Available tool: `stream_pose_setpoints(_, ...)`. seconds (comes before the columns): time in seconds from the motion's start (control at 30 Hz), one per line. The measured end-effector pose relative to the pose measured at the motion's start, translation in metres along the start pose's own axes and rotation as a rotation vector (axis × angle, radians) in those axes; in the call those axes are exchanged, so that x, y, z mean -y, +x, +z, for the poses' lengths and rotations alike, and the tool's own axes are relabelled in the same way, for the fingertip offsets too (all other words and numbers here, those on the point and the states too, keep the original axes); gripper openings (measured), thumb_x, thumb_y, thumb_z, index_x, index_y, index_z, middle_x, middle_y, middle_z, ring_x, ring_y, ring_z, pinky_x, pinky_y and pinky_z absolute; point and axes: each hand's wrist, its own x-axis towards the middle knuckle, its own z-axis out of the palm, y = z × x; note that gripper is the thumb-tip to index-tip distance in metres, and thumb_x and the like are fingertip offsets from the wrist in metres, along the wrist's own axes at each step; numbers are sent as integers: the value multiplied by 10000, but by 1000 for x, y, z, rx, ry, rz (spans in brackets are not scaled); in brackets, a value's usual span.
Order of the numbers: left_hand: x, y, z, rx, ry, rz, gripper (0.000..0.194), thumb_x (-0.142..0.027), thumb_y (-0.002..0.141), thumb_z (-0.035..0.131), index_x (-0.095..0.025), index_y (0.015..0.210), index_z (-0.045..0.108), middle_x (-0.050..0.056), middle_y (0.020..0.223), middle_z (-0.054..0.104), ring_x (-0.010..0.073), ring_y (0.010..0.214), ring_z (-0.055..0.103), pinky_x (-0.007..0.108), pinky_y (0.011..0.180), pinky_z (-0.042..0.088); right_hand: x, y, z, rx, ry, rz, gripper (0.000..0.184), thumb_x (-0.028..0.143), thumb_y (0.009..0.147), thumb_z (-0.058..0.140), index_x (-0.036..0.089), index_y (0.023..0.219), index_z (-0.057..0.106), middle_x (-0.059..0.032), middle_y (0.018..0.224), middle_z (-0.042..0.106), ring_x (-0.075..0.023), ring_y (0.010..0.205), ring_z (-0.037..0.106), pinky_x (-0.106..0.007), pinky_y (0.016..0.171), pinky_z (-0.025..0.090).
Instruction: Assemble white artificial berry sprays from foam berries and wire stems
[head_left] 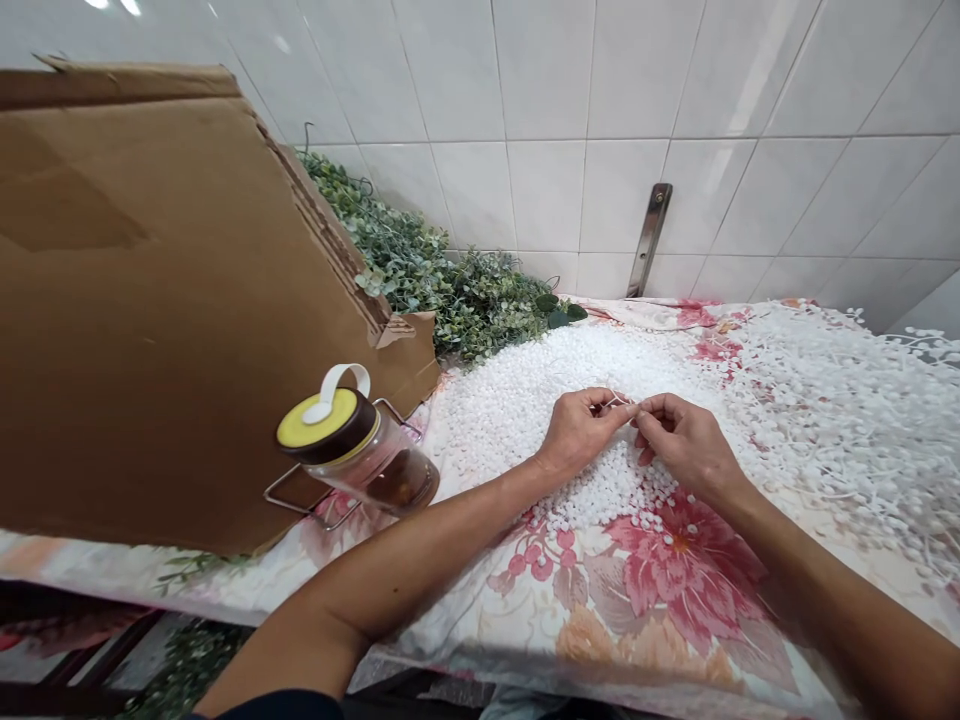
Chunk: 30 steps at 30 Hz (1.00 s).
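Over a heap of small white beads, my two hands meet at the fingertips. My left hand is closed in a pinch, and a thin white plastic stem shows between its fingers. Thumb and fingers of my right hand pinch together against the left fingertips, at the end of that stem. Whether a bead sits between the fingertips is too small to tell. A larger pile of white branched stems lies to the right of my right hand.
A clear jar with a yellow and brown lid leans in a wire stand left of the beads. Behind it rises a big cardboard box. Green artificial foliage lies along the tiled wall. A floral cloth covers the table.
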Motion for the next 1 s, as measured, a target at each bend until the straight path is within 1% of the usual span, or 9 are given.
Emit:
stream_pose_setpoints(0.1, 0, -1, 1, -29, 8, 29, 309, -452, 812, 756, -144, 805, 784, 34, 754, 712, 142, 688, 567, 263, 650, 409, -2, 0, -1, -74, -94, -58, 176, 374, 851, 634, 206, 899, 657, -11, 654, 685, -177, 495, 651, -285, 508, 499)
stream_pose_setpoints(0.27, -3, -2, 5, -44, -28, 35, 282, -429, 789, 767, -149, 810, 793, 48, 796, 733, 165, 738, 606, 275, 704, 442, -5, 3, -2, -201, -271, -225, 134, 340, 821, 641, 213, 839, 681, -37, 707, 712, -188, 611, 641, -293, 575, 498)
stream_pose_setpoints(0.4, -6, -1, 2, -25, -130, -49, 326, -466, 778, 768, -142, 752, 747, 11, 702, 653, 124, 655, 529, 260, 642, 402, -4, 4, -3, -102, -144, -153, 241, 431, 879, 639, 201, 916, 702, -35, 706, 706, -169, 530, 620, -289, 519, 497)
stream_pose_setpoints(0.53, -9, -1, -2, 34, -228, -164, 451, -574, 758, 777, -157, 661, 637, -54, 530, 423, 72, 493, 323, 257, 491, 231, -3, 3, -3, -35, -12, -75, 308, 497, 898, 656, 193, 936, 689, -4, 641, 665, -153, 457, 611, -278, 480, 497)
stream_pose_setpoints(0.6, -10, -1, -2, 61, -277, -187, 472, -590, 744, 790, -163, 654, 608, -65, 512, 378, 64, 466, 283, 262, 466, 188, -4, 4, -3, 5, 52, -50, 332, 522, 897, 669, 191, 916, 678, 4, 630, 657, -148, 450, 613, -271, 476, 496)
stream_pose_setpoints(0.73, -13, -1, -4, 79, -340, -243, 478, -580, 713, 817, -171, 640, 583, -71, 500, 355, 56, 439, 254, 271, 444, 148, -3, 6, -3, 111, 257, 57, 406, 583, 846, 728, 181, 824, 675, -4, 635, 652, -126, 451, 575, -264, 460, 488)
stream_pose_setpoints(0.83, -15, 0, -5, 93, -369, -292, 474, -564, 689, 837, -180, 627, 567, -79, 486, 332, 52, 421, 229, 277, 438, 131, 0, 7, -3, 181, 393, 124, 395, 556, 786, 784, 175, 774, 681, -4, 623, 633, -117, 479, 552, -248, 448, 469)
stream_pose_setpoints(0.93, -14, 0, -5, 100, -348, -280, 458, -558, 692, 837, -176, 630, 592, -74, 487, 352, 57, 431, 237, 276, 450, 149, 0, 7, -3, 158, 398, 113, 320, 480, 769, 792, 182, 771, 676, 5, 606, 622, -120, 486, 555, -249, 456, 476)
stream_pose_setpoints(1.0, -13, 0, -4, 77, -297, -219, 433, -549, 691, 841, -162, 661, 652, -46, 531, 457, 70, 477, 325, 264, 483, 228, -2, 7, -3, 113, 330, 72, 275, 448, 797, 758, 190, 782, 662, 12, 601, 624, -126, 469, 565, -263, 465, 493)
